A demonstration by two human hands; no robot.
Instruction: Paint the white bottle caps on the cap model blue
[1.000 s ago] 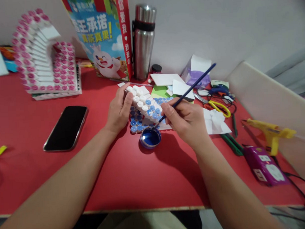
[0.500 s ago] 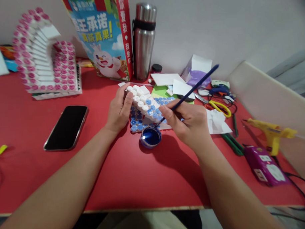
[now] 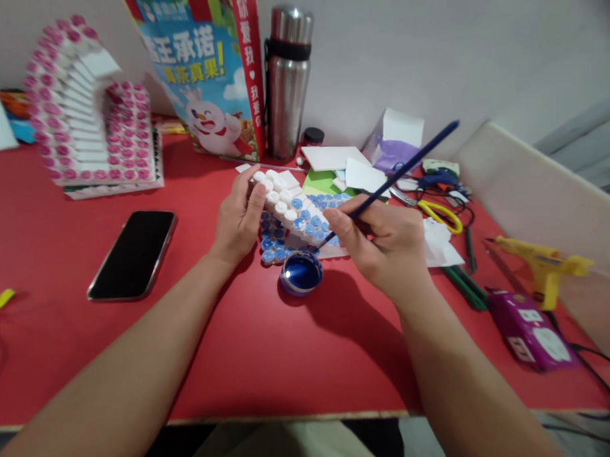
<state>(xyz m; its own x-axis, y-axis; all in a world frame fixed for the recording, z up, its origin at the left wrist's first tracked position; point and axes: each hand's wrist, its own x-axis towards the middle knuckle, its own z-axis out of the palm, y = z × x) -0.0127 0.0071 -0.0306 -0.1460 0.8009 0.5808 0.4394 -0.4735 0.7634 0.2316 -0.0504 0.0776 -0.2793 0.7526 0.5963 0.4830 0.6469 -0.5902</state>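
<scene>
A small model of white caps (image 3: 290,212), many of them painted blue, stands on the red table (image 3: 269,350) in the middle. My left hand (image 3: 239,221) is wrapped round its left side and steadies it. My right hand (image 3: 385,246) pinches a dark blue paintbrush (image 3: 391,180), whose tip rests on the model's blue caps just above a small round pot of blue paint (image 3: 301,273). The brush handle slants up to the right.
A black phone (image 3: 133,253) lies to the left. A pink-and-white cap model (image 3: 88,109) stands at the back left, with a printed carton (image 3: 204,72) and a steel flask (image 3: 287,82) behind. Paper scraps, scissors (image 3: 437,214), a yellow glue gun (image 3: 544,270) and a purple box (image 3: 529,331) lie right.
The brush tip has lifted from the paint pot's rim up to the blue caps. My right hand has shifted slightly right and the handle has swung further right. My left hand has stayed put.
</scene>
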